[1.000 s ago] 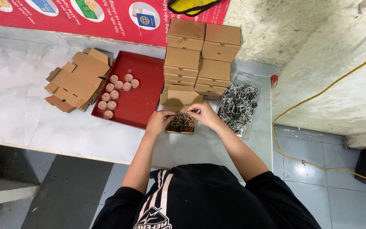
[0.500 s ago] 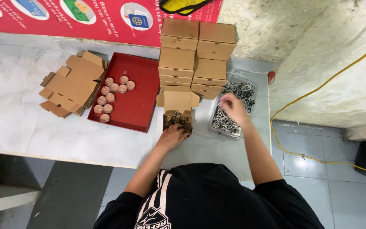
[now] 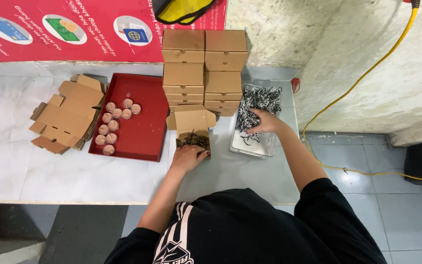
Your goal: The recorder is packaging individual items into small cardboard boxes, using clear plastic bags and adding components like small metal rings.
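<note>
Resting on a pale marbled counter [image 3: 35, 161], head view: one small open cardboard box [image 3: 192, 128], matte brown, flap raised, part-filled with dark crinkled paper shred. Left hand [image 3: 188, 157] cupped against the box's near edge, fingers curled, touching it. Right hand [image 3: 265, 122] apart from the left, dipped into a clear plastic tub [image 3: 255, 128] just right of the box, fingers closed on black-and-white paper shred [image 3: 257, 100]; tangled, stringy texture.

Behind the open box: stack of closed cardboard boxes [image 3: 204, 68], two columns, square-edged. Left of it: shallow red tray [image 3: 142, 132] holding a cluster of small round tan discs [image 3: 114, 122]. Further left: pile of flat unfolded box blanks [image 3: 67, 117]. Rear wall: red printed banner [image 3: 69, 29]. Floor side: yellow cable [image 3: 362, 78] trailing down.
</note>
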